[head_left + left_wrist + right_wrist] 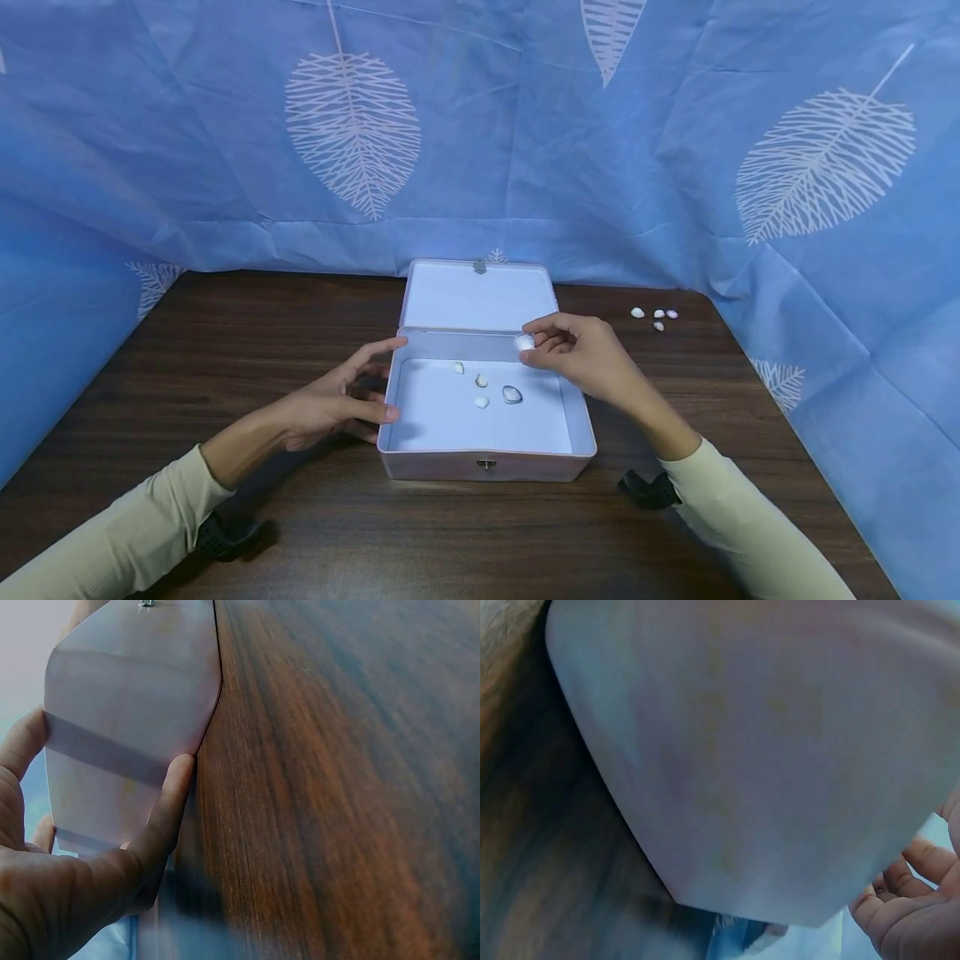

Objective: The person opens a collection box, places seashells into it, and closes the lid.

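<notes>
An open white box [486,467] with a clasp on its front stands on the table, its lid [480,296] tipped back. My right hand [581,350] pinches a white seashell [524,342] between thumb and fingers, over the right back part of the box. In the right wrist view, the side of the box hides this shell. Inside, on the box floor, lie a larger grey-edged shell [512,395] and several small shells [482,402]. My left hand [330,404] rests against the left side of the box, fingers spread, with the thumb and index fingertips at its rim.
On the dark wooden table [315,517], a group of small seashells [637,312] lies at the back right. A blue cloth [480,125] with white leaf prints hangs behind the table and along its sides.
</notes>
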Action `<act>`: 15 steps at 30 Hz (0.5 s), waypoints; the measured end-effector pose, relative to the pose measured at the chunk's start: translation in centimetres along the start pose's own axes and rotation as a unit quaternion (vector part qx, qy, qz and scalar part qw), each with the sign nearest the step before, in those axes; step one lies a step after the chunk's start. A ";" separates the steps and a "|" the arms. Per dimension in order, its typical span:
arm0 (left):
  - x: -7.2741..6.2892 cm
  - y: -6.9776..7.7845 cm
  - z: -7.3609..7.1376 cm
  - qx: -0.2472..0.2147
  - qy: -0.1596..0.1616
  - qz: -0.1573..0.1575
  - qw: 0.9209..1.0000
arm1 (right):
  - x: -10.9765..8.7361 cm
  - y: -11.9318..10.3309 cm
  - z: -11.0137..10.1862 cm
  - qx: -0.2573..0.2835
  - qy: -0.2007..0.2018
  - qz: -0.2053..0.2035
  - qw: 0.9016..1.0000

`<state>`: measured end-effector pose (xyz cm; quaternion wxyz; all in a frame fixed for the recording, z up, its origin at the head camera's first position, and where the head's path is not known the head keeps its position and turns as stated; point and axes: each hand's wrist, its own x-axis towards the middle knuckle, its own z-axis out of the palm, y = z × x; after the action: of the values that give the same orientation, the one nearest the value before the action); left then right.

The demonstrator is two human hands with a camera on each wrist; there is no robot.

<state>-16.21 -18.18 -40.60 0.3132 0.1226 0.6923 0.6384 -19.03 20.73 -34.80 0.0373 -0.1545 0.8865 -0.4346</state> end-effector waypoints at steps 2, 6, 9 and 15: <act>0.0 0.0 0.0 -0.001 0.000 0.000 1.000 | 0.2 0.0 0.4 -0.001 -0.004 0.000 1.000; 0.0 -0.1 0.0 -0.003 0.000 0.001 1.000 | 0.3 0.0 1.0 -0.005 -0.019 -0.003 1.000; 0.0 -0.1 0.0 -0.002 -0.001 0.002 1.000 | 0.3 0.1 1.2 -0.002 -0.028 -0.003 1.000; -0.1 0.0 -0.1 -0.003 -0.003 0.007 1.000 | 0.0 0.3 1.0 0.007 -0.023 -0.005 1.000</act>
<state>-16.18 -18.26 -40.61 0.3113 0.1281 0.6890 0.6419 -18.92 20.11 -35.70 0.0565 -0.1685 0.8814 -0.4378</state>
